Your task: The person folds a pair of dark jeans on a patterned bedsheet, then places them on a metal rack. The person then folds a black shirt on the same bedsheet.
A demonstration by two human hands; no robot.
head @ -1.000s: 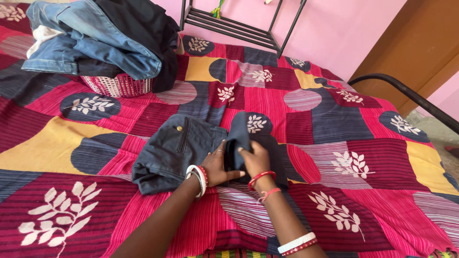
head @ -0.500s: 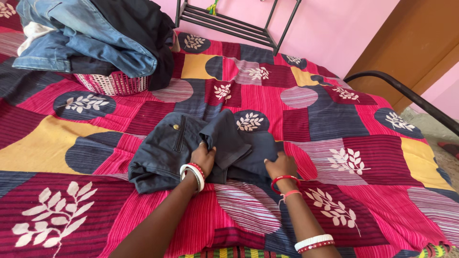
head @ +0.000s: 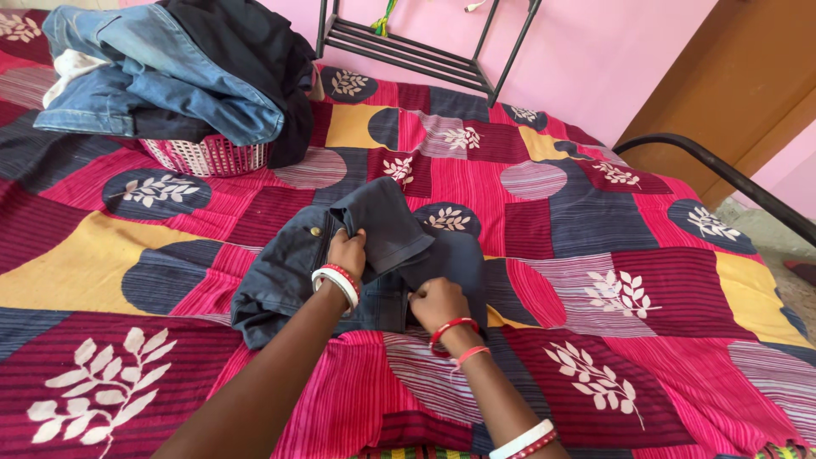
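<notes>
Left hand [head: 347, 252] pinched a fold of the dark trousers [head: 297, 272] on the bedspread [head: 595, 221]; right hand [head: 435, 302] gripped the hem beside it. Uneven pulling could undo the fold.

no packages, no labels, no signs, no screens in view

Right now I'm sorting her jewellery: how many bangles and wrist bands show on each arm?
5: a white and a red bangle on the left wrist; a red bangle and thin thread on the right wrist, a white band higher up. Others may be hidden.
</notes>
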